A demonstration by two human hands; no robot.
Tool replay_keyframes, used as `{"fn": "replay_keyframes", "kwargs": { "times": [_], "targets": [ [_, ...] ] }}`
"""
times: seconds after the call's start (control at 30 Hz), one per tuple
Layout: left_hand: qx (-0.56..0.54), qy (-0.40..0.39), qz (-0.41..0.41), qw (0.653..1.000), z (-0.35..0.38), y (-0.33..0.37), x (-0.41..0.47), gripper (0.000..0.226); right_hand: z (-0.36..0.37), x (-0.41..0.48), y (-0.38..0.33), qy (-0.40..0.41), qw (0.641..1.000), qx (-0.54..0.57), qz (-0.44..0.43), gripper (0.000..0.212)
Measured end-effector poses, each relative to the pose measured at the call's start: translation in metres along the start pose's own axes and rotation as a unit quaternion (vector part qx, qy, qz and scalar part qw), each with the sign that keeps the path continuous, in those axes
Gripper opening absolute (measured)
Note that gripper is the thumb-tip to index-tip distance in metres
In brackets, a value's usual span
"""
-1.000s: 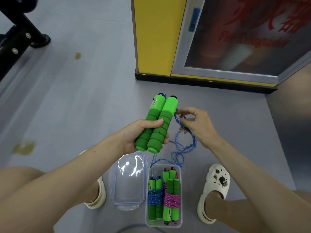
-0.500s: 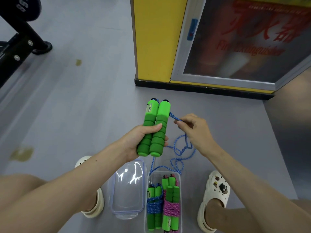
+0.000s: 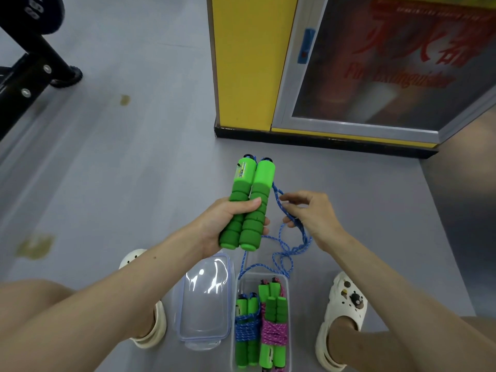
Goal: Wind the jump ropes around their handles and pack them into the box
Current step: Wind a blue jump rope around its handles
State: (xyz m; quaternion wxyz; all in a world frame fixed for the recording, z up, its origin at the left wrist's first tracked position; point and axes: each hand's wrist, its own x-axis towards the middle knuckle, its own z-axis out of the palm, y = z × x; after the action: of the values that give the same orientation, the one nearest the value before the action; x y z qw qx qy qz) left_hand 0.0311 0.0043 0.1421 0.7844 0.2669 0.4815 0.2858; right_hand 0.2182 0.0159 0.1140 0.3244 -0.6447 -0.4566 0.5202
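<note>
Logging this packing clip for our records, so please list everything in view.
handles: two, green, side by side in left hand
blue rope: one, hanging loose from handles toward box
box: one, clear, on floor
wound ropes: at least two, blue and pink, inside box
lid: one, clear, left of box
cabinet: one, grey-framed, beside yellow pillar
rack: one, black, upper left
clogs: two, white, either side of box
left hand: grips handles
right hand: fingers pinch blue rope
</note>
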Motion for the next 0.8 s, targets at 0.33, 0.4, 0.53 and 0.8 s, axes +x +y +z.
{"fn": "replay_keyframes", "kwargs": {
  "times": [0.33,0.4,0.53,0.8],
  "targets": [
    [0.023,0.064,0.026,0.997,-0.001,-0.01,0.007,0.017,0.007,-0.007,-0.005,-0.103,0.993,-0.052,-0.009,0.018],
    [0.036,0.079,0.037,0.996,-0.001,-0.011,0.01,0.017,0.01,-0.008,-0.007,-0.118,0.992,-0.052,-0.01,0.019],
    [0.092,0.112,0.065,0.987,-0.001,-0.017,0.014,0.015,0.014,-0.009,-0.012,-0.133,0.99,-0.042,0.014,0.019],
    [0.4,0.19,0.165,0.881,-0.004,-0.02,0.021,0.021,0.015,-0.014,-0.017,-0.155,0.986,-0.017,0.064,0.035]
  ]
}}
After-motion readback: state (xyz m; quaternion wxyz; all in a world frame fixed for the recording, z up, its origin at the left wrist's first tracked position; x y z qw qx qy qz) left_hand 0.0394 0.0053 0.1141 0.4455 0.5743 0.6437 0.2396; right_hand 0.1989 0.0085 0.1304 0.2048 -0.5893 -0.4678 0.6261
